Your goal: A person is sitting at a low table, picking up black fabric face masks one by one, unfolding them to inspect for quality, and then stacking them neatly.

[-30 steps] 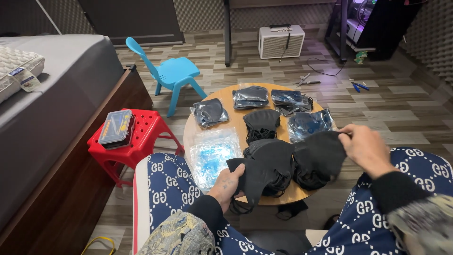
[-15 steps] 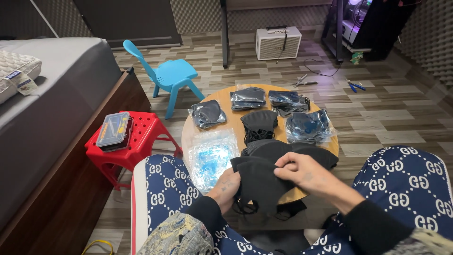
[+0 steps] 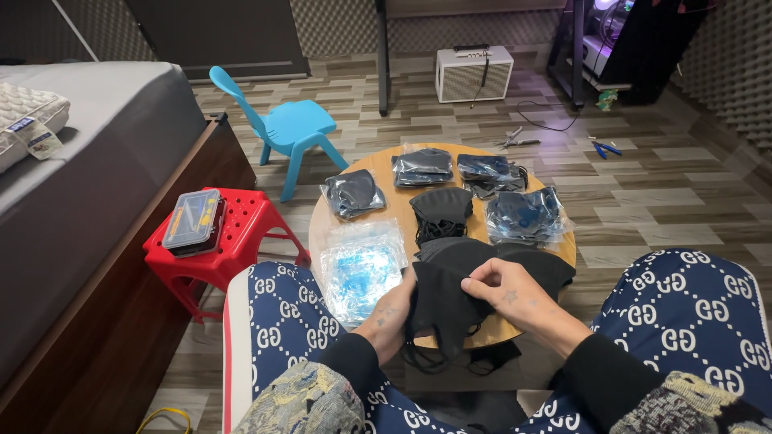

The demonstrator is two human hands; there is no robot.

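Round wooden table (image 3: 378, 173) on striped wood-plank floor (image 3: 659, 185), grey bed (image 3: 96, 153) beside.

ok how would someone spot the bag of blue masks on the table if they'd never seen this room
Find the round wooden table in front of the person's knees. On its near left side, just above the left hand, lies a clear plastic bag of light blue masks. Every other pack and loose mask on the table is black or dark, so it is the only pale blue one.

Head camera looks down, close, at table (image 3: 386, 173).
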